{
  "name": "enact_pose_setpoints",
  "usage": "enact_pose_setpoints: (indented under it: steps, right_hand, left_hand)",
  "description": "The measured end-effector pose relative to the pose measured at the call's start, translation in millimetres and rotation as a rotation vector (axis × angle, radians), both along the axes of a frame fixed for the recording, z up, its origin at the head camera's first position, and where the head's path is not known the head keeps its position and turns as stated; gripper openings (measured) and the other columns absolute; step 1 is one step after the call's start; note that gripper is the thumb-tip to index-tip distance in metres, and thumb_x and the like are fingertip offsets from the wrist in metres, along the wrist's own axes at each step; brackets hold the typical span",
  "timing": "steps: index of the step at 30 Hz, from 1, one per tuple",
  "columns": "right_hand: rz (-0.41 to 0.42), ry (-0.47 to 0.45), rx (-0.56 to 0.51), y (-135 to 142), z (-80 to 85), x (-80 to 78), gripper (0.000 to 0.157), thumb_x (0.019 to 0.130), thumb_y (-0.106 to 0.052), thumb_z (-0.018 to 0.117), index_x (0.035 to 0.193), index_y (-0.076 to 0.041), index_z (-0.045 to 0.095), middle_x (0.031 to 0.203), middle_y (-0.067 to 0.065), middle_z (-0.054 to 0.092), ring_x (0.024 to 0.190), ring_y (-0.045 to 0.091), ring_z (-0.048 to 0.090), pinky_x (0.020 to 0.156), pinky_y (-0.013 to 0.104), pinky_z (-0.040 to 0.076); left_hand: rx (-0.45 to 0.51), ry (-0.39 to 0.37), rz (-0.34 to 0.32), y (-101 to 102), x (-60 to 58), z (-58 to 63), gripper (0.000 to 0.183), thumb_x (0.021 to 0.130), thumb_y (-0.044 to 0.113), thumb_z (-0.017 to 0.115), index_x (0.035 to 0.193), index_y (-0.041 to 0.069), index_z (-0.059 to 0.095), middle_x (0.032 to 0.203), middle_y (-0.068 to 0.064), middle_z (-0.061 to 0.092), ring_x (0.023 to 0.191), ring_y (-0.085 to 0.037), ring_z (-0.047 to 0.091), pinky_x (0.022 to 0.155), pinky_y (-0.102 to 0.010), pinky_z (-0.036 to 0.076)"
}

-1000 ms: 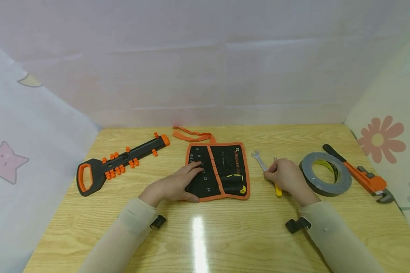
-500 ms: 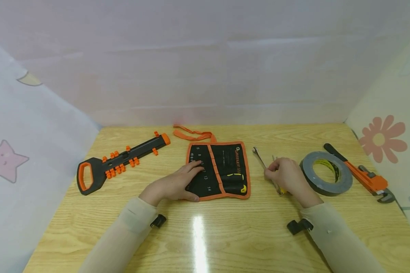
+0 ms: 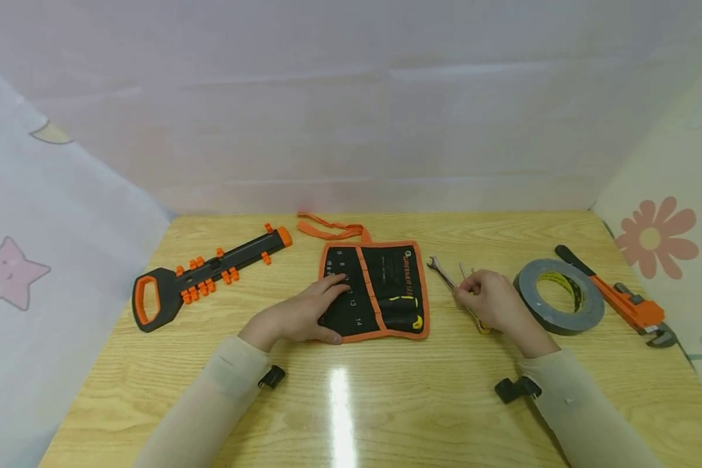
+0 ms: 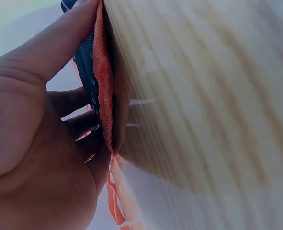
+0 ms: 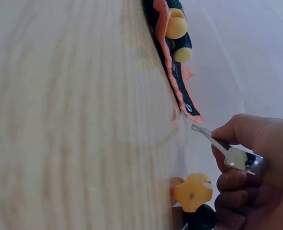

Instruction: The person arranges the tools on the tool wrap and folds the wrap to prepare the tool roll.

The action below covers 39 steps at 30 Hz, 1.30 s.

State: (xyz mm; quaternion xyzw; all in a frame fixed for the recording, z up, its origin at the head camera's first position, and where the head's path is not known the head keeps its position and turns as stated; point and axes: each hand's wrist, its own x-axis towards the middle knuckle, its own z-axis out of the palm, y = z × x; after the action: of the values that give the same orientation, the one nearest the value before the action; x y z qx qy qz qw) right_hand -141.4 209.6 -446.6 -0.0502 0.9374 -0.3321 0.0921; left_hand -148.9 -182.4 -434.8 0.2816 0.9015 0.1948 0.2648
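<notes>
My left hand (image 3: 301, 315) rests on the left half of a black tool pouch (image 3: 390, 270) with orange edging and printed numbers. In the left wrist view its thumb and fingers lie along the pouch's orange edge (image 4: 103, 72). My right hand (image 3: 487, 296) pinches a shiny combination wrench (image 3: 441, 272) between thumb and forefinger, right of the pouch. The wrench (image 5: 244, 159) also shows in the right wrist view. Below that hand lies a yellow-ended screwdriver (image 5: 193, 192), beside a black rounded end (image 5: 202, 218). Two yellow-ended handles (image 5: 176, 28) sit in the pouch's right pockets.
A grey tape roll (image 3: 585, 309) lies right of my right hand, with an orange pipe wrench (image 3: 626, 305) beyond it. On the left is a black rack (image 3: 210, 270) with orange clips and a handle. An orange tie strap (image 3: 327, 229) trails behind the pouch. Fabric walls enclose the table.
My right hand has lifted the wrench and turned it, its open end swinging up and then back left toward the pouch. The left hand stays put on the pouch.
</notes>
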Motion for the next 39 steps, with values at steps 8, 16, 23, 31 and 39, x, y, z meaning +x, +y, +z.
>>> enact_pose_setpoints:
  steps: [8, 16, 23, 31, 39]
  right_hand:
    - [0.020, 0.014, -0.022, -1.6, 9.7, 2.8, 0.024, 0.109, -0.023, 0.065, 0.107, -0.001, 0.076, 0.091, 0.009, 0.073, 0.075, 0.018, 0.059, 0.067, 0.031, 0.050]
    - [0.030, 0.023, -0.039, -7.2, 18.3, 2.9, 0.023, 0.111, -0.021, 0.063, 0.116, -0.002, 0.074, 0.093, 0.009, 0.072, 0.076, 0.019, 0.057, 0.063, 0.031, 0.047]
    - [0.060, 0.021, -0.056, -14.6, 18.6, -1.9, 0.023, 0.111, -0.023, 0.063, 0.114, -0.004, 0.077, 0.088, 0.010, 0.073, 0.068, 0.018, 0.056, 0.058, 0.028, 0.046]
    - [0.090, 0.025, -0.052, -20.8, 11.3, -10.9, 0.022, 0.109, -0.022, 0.067, 0.112, -0.003, 0.078, 0.087, 0.008, 0.073, 0.070, 0.017, 0.055, 0.061, 0.028, 0.047]
    - [0.172, 0.023, -0.071, -29.2, 6.9, -17.0, 0.019, 0.104, -0.024, 0.074, 0.107, -0.006, 0.082, 0.091, 0.003, 0.076, 0.077, 0.015, 0.059, 0.071, 0.029, 0.050]
  left_hand:
    - [-0.014, 0.022, 0.003, 0.4, 1.1, 2.9, 0.101, 0.095, 0.046, 0.083, 0.173, 0.014, 0.028, 0.184, -0.008, 0.005, 0.171, -0.035, 0.006, 0.134, -0.059, 0.026]
    - [-0.014, -0.017, 0.007, -1.8, -3.2, -0.4, 0.108, 0.095, 0.047, 0.082, 0.175, 0.013, 0.018, 0.184, -0.007, -0.003, 0.171, -0.032, -0.001, 0.136, -0.058, 0.020]
    - [0.007, -0.046, -0.006, -1.7, -6.0, -2.9, 0.112, 0.095, 0.046, 0.084, 0.175, 0.010, 0.014, 0.184, -0.008, -0.004, 0.171, -0.032, -0.003, 0.137, -0.058, 0.016]
    - [0.011, -0.047, 0.001, -1.0, -5.3, -2.5, 0.112, 0.094, 0.045, 0.084, 0.175, 0.011, 0.015, 0.184, -0.008, -0.003, 0.171, -0.032, -0.003, 0.137, -0.058, 0.013]
    - [0.003, -0.038, 0.007, 0.2, -4.1, -1.4, 0.111, 0.094, 0.045, 0.084, 0.175, 0.011, 0.016, 0.184, -0.007, -0.001, 0.171, -0.032, -0.002, 0.137, -0.057, 0.014]
